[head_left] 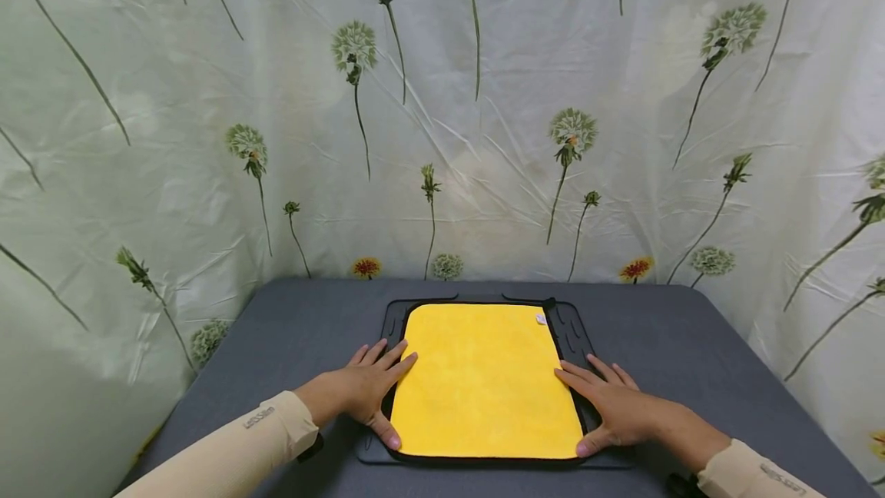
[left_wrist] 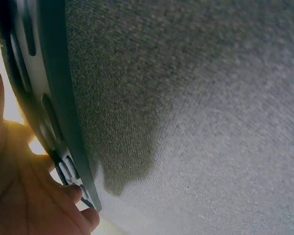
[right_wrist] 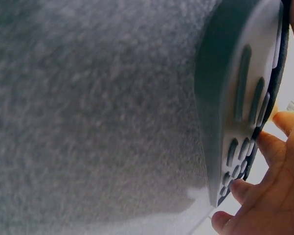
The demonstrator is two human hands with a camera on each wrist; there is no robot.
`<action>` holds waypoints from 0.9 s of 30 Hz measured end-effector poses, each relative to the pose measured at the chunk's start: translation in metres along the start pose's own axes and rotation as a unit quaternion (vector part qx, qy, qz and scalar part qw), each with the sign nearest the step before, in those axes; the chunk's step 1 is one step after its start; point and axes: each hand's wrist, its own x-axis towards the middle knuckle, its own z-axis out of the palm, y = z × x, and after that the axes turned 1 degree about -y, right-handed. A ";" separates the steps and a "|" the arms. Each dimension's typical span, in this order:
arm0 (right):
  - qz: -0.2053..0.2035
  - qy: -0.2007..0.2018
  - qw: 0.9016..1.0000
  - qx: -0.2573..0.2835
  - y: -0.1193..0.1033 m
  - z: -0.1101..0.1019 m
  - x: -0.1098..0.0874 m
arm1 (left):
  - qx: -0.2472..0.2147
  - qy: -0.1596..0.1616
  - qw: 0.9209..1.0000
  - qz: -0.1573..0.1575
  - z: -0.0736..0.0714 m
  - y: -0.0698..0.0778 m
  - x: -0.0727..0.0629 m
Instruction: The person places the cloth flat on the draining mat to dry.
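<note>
A yellow fabric panel with black edging (head_left: 484,383) lies flat over a black tray-like base with raised ridges (head_left: 571,333). My left hand (head_left: 366,389) rests at the panel's left edge, fingers spread and thumb on the near corner. At the opposite edge, my right hand (head_left: 618,408) touches the panel with fingers extended and thumb by the near right corner. In the left wrist view, the ridged base (left_wrist: 48,105) runs beside my fingers. The right wrist view has the other side of the base (right_wrist: 237,100) next to my spread fingers.
The base sits on a table with a dark grey cloth (head_left: 311,329). Behind and beside the table hangs a pale curtain printed with dandelions (head_left: 498,198). A small white tag (head_left: 541,319) shows near the panel's far right corner.
</note>
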 end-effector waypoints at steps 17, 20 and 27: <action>0.001 0.152 0.987 -0.049 0.022 -0.037 0.034 | -0.077 0.169 0.982 -0.017 -0.020 -0.041 0.024; 0.018 0.177 0.981 -0.073 0.019 -0.047 0.049 | -0.081 0.197 0.976 -0.040 -0.031 -0.048 0.034; 0.075 0.230 0.957 -0.162 0.017 -0.071 0.073 | -0.052 0.218 0.969 -0.101 -0.053 -0.059 0.041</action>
